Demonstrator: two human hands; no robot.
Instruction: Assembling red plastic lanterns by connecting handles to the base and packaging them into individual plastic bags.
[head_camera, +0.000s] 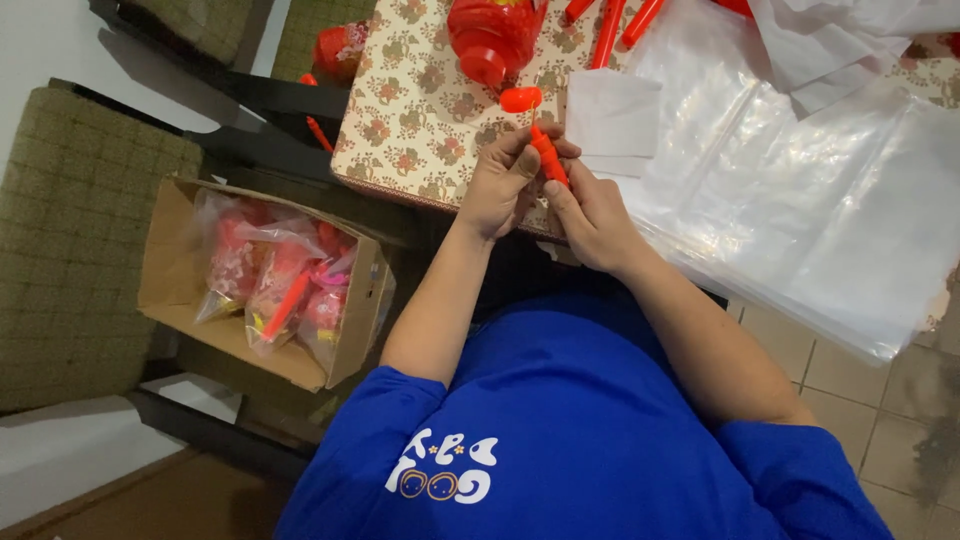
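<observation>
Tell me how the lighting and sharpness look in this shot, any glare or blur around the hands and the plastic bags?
Head view: soft, even indoor light. The clear plastic bags show pale sheen, not harsh glare. The left hand and right hand are fairly sharp around the red stick. The cardboard box is slightly soft, and wide-angle bending shows at the edges.

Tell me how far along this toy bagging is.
Done: filled bags sit in the cardboard box. In hand: left hand and right hand hold a red stick. Left: red pieces and empty plastic bags on the table.
</observation>
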